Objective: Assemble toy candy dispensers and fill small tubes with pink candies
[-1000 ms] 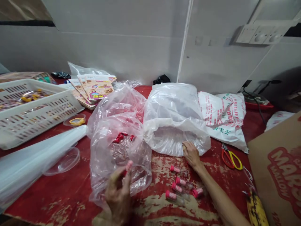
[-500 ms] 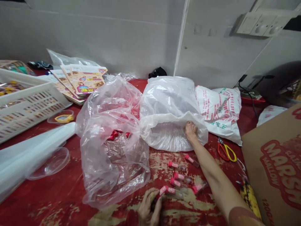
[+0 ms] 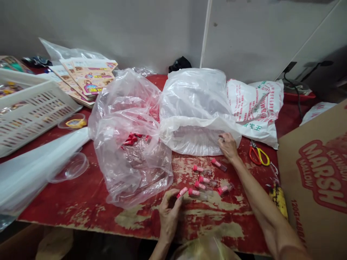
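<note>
1. Our left hand (image 3: 168, 216) pinches a pink-capped plastic tube (image 3: 182, 192) between thumb and fingers, above the worn red table (image 3: 230, 231).
2. Six more pink-capped tubes (image 3: 200, 185) lie on the table between our hands.
3. Our right hand (image 3: 228, 146) rests on the folded edge of a clear plastic bag (image 3: 195, 139); we cannot tell whether it grips.
4. Another clear bag (image 3: 130, 169), left of the tubes, holds red pieces (image 3: 132, 139).

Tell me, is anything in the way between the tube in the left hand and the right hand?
Yes. Pink-capped tubes lie on the red table between the left hand, which holds a pink-capped tube, and the right hand.
</note>
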`<state>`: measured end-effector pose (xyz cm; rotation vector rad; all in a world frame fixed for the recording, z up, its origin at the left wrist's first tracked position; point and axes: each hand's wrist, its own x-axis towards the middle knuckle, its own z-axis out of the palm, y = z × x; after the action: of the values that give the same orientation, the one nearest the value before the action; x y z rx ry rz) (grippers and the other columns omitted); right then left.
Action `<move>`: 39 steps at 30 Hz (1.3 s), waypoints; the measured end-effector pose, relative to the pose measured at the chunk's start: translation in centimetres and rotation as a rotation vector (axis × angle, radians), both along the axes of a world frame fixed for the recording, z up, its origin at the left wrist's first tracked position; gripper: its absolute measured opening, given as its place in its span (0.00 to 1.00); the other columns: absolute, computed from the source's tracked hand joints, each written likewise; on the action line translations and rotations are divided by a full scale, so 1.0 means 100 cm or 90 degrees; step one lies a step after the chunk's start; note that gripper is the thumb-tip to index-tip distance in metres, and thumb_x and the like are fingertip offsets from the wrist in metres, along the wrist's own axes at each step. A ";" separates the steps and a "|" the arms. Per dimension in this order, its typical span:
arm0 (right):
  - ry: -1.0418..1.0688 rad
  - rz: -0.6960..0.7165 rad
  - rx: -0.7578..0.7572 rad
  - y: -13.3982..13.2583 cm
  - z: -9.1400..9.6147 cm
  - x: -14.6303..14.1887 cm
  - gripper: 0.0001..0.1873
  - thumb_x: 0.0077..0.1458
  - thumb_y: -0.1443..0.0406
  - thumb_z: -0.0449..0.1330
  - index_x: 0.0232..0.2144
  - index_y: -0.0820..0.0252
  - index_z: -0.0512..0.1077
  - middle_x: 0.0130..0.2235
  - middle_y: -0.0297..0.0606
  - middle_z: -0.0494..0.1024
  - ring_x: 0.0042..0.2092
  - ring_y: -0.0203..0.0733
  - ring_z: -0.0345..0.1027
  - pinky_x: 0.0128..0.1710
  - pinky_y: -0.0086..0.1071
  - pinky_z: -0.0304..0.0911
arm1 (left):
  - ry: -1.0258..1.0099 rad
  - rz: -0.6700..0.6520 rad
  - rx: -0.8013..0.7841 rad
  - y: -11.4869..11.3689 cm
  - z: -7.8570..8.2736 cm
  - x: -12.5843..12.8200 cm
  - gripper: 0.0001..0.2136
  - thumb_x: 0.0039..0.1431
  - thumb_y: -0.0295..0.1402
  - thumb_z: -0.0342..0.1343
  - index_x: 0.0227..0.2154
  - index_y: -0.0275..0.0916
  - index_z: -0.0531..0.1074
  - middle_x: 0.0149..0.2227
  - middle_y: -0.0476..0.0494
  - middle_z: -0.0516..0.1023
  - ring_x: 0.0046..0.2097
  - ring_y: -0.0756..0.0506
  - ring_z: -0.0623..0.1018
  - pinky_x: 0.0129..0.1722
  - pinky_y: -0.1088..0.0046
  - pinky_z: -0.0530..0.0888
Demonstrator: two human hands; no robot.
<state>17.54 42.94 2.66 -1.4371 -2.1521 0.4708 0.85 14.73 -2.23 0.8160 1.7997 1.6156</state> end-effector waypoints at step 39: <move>0.212 0.232 -0.283 -0.199 -0.003 0.045 0.14 0.60 0.56 0.50 0.32 0.59 0.68 0.29 0.33 0.70 0.31 0.37 0.63 0.31 0.28 0.56 | -0.185 -0.237 0.004 0.007 0.026 0.030 0.09 0.50 0.33 0.62 0.37 0.43 0.79 0.39 0.44 0.78 0.45 0.44 0.74 0.47 0.69 0.69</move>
<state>22.09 23.07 2.32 -1.0634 -2.1109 1.2922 3.82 15.43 0.38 0.8157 1.3495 1.4125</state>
